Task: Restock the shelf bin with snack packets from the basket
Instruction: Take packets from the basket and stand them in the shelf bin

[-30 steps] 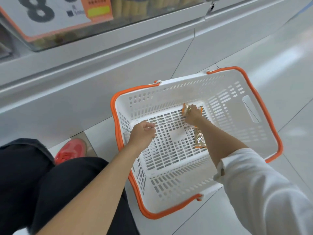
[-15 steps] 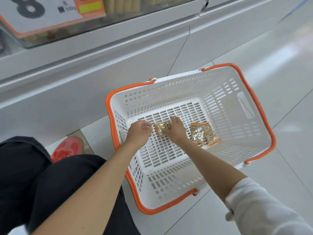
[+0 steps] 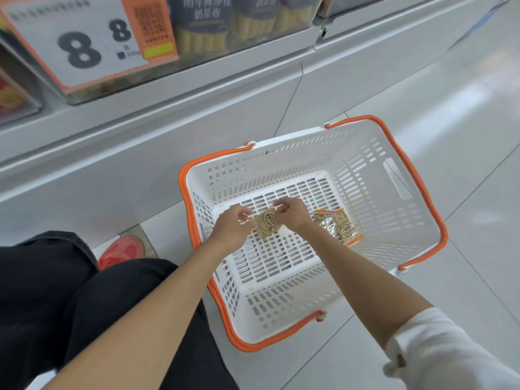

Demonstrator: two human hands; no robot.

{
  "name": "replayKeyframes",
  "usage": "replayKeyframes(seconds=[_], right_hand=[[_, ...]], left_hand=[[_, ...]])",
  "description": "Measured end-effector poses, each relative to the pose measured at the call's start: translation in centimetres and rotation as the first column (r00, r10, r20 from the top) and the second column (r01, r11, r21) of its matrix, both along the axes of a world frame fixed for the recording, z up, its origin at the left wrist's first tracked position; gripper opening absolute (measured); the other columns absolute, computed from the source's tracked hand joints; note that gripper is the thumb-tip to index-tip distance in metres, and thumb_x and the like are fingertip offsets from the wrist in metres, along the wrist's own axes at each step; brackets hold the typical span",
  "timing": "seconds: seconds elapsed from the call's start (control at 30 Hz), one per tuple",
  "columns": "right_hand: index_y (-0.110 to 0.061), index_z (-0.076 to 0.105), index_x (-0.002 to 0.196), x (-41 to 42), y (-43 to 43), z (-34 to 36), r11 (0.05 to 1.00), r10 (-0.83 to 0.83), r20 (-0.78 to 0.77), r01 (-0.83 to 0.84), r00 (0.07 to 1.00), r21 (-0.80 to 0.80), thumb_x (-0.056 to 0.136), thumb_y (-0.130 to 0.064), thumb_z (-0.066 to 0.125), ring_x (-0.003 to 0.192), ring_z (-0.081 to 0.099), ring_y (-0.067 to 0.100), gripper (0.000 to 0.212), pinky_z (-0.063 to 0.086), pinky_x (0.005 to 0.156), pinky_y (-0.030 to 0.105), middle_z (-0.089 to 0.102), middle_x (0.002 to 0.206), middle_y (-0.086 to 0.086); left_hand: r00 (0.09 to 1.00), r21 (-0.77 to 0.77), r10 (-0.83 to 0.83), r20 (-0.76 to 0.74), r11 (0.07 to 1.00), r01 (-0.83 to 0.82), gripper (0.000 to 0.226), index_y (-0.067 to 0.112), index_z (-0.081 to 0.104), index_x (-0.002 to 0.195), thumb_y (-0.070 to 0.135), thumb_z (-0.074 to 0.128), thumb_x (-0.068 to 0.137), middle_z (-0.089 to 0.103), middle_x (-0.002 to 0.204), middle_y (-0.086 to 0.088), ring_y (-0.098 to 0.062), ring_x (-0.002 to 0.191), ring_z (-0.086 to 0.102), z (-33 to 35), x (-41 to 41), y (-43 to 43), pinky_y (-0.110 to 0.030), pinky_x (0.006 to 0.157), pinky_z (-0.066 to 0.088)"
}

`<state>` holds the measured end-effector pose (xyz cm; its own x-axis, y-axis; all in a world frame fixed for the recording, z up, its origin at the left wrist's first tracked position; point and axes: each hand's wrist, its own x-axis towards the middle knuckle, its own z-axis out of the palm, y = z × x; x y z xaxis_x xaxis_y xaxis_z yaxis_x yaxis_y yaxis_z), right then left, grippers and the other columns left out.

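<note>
Two hands hold one packet inside a floor basket below the shelf bin.

The shelf bin [image 3: 242,29] sits above, behind a price sign [image 3: 84,49]. The white basket [image 3: 365,153] stands on the tiled floor. Over its bottom, the left hand [image 3: 233,229] and right hand [image 3: 292,216] each pinch an edge of the packet [image 3: 267,223]. Just to the right, loose packets [image 3: 336,225] lie on the basket bottom.

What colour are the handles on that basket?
Orange handles on a white slotted basket, seen best in the head view.
</note>
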<state>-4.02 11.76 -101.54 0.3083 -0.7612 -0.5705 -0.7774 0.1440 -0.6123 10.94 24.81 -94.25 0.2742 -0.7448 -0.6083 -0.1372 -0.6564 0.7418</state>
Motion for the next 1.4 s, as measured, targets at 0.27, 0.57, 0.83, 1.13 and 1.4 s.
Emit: replayKeyframes(seconds=[0.27,0.57,0.83,1.13,1.4], right_hand=[[-0.014,0.071,0.097,3.1,-1.6,15.2,0.983,0.039,0.488,-0.121,0.872,0.137,0.077,0.009,0.074,0.071,0.062,0.009,0.030,0.055,0.075,0.023,0.061,0.076,-0.002],[-0.002,0.071,0.092,4.8,-1.8,29.8,0.980,0.012,0.636,-0.135,0.772,0.145,0.089,-0.007,0.067,0.086,0.061,0.021,0.007,0.052,0.091,0.033,0.067,0.086,0.010],[-0.001,0.065,0.116,8.8,1.2,40.9,0.953,0.181,0.662,-0.297,0.727,0.066,0.087,-0.020,0.069,0.109,0.066,0.027,0.035,0.052,0.097,0.034,0.069,0.115,0.016],[0.007,0.065,0.104,15.5,7.4,52.9,0.919,0.394,0.617,-0.305,0.682,-0.250,0.086,-0.012,0.072,0.094,0.070,0.022,0.028,0.057,0.082,0.028,0.074,0.095,0.009],[0.010,0.067,0.098,23.1,12.5,60.8,0.790,0.570,0.514,-0.253,0.641,-0.559,0.081,-0.023,0.079,0.088,0.072,0.021,0.039,0.059,0.079,0.029,0.073,0.095,0.015]], left_hand=[[0.960,-0.065,-0.204,0.191,0.973,0.219,0.068,0.012,0.044,0.141,0.021,0.077,0.081,0.050,0.139,-0.010,-0.027,0.127,0.050,7.8,3.1,-3.7,-0.039,0.105,0.042],[0.966,-0.331,-0.089,0.244,0.928,0.169,0.025,-0.002,0.069,0.097,0.005,0.080,0.076,0.062,0.078,-0.006,-0.014,0.067,0.054,21.4,5.7,-3.1,-0.016,0.055,0.044],[0.956,-0.522,0.110,0.271,0.852,0.050,0.032,0.008,0.071,0.103,0.018,0.082,0.075,0.068,0.089,-0.003,-0.016,0.082,0.061,32.8,9.0,0.0,-0.027,0.074,0.051],[0.886,-0.718,0.391,0.249,0.688,-0.102,0.009,0.011,0.074,0.091,0.017,0.073,0.085,0.071,0.086,-0.006,-0.004,0.065,0.058,45.3,15.1,6.4,-0.018,0.059,0.048],[0.842,-0.798,0.513,0.165,0.572,-0.191,0.007,0.014,0.067,0.087,0.011,0.073,0.084,0.070,0.092,-0.011,-0.018,0.078,0.066,53.0,21.3,12.5,-0.020,0.062,0.054]])
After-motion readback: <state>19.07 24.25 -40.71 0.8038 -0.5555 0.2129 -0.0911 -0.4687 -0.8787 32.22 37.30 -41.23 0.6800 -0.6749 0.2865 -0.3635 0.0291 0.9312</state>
